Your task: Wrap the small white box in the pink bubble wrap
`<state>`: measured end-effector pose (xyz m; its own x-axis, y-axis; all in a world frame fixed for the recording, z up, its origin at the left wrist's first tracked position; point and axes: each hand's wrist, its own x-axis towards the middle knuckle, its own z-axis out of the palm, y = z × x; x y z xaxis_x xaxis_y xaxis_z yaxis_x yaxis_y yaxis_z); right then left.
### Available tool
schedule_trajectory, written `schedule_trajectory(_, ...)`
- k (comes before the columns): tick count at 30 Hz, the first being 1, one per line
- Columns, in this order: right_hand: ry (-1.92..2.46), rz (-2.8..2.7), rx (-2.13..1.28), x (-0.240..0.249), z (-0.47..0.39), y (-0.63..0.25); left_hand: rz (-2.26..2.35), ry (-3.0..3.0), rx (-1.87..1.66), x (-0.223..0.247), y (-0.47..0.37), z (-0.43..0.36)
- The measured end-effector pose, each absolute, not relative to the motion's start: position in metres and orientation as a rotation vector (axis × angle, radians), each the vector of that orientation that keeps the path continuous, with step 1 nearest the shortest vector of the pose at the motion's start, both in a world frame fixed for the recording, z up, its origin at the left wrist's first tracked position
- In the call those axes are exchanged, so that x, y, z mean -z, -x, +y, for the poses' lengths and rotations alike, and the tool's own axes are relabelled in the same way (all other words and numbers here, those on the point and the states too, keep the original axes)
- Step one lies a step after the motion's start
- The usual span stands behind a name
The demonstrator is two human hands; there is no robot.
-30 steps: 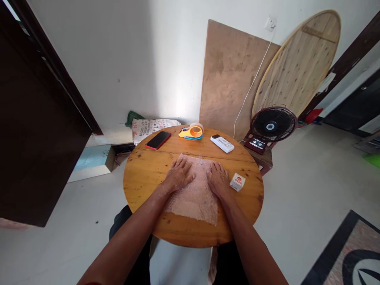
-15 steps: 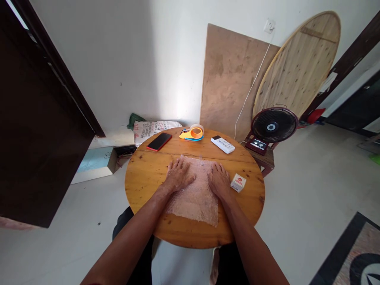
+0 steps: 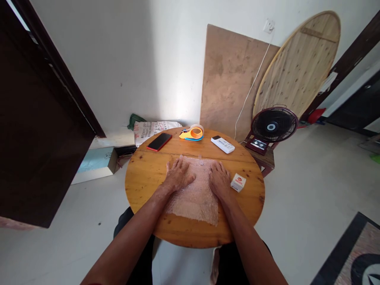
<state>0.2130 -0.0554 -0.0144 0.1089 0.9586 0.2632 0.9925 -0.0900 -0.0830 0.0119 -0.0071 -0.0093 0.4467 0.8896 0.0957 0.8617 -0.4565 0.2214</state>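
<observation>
So there's a sheet of bubble wrap (image 3: 194,204) lying in the middle of a round wooden counter (image 3: 142,180), right in front of the person seated there; the left hand (image 3: 179,177) is palm down on its left side, fingers fanned out and thumb angled in toward the middle; the right hand (image 3: 220,181) rests flat along the right side, fingers stretched out ahead; neither one is pinching anything, and I can't tell how hard they're pushing; a little clear tab (image 3: 200,157) pokes up at the wrap's far edge.

Just to the right of the right hand sits a small white box (image 3: 238,183) with a red logo; along the far side of the counter, left to right, you've got a red-edged smartphone (image 3: 159,141), an orange tape dispenser (image 3: 186,135) with some blue on it, and a white handheld gadget (image 3: 222,144) with a dark end; past the counter on the right, a dark red electric fan (image 3: 271,126) stands on a wooden stool (image 3: 265,160); a round wooden tabletop (image 3: 299,69) leans behind it, next to a brown board (image 3: 230,75) against the wall (image 3: 118,47).
</observation>
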Motion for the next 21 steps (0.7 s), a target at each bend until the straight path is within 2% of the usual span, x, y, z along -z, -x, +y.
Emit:
schedule_trajectory(15, 1.965, -2.046, 0.262, 0.010, -0.057, -0.215, 1.585, -2.541, -0.305, 0.013, -0.013, -0.006)
schedule_trajectory(21, 1.965, -2.048, 0.247, 0.008, -0.059, -0.212, 1.542, -2.604, -0.292, -0.010, -0.016, -0.019)
